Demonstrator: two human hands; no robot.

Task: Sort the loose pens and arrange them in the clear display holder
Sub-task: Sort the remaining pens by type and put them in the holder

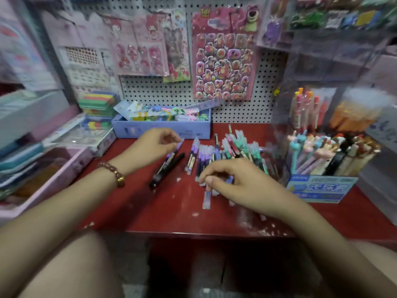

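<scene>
The left hand (154, 145) is hovering over the back of the table (171, 214), fingers curled in, thumb and fingertips pinching the top end of a purple pen (180, 144). That pen is slanting down toward two black pens (167, 168) lying side by side on the red top. A bracelet (117, 174) is sitting on the left wrist.

The right hand (236, 181) is hanging low over the loose pens (204, 155). Its fingers are curled too, thumb and forefinger pinching a capped pen (206, 200) whose pale end is poking out below the knuckles. The purple pens are lying in a rough row beside that hand, and a green and pink heap (242, 147) is piling up just behind it.

The clear holder (285, 108) is standing at the right edge of the table, well apart from the left hand, with a few pens upright inside, though it is blurred. In front of it a pen box (322, 188) is holding animal-topped pens. A blue box (161, 127) is sitting at the back against the pegboard (236, 110), where a sticker sheet (223, 61) is hanging.
</scene>
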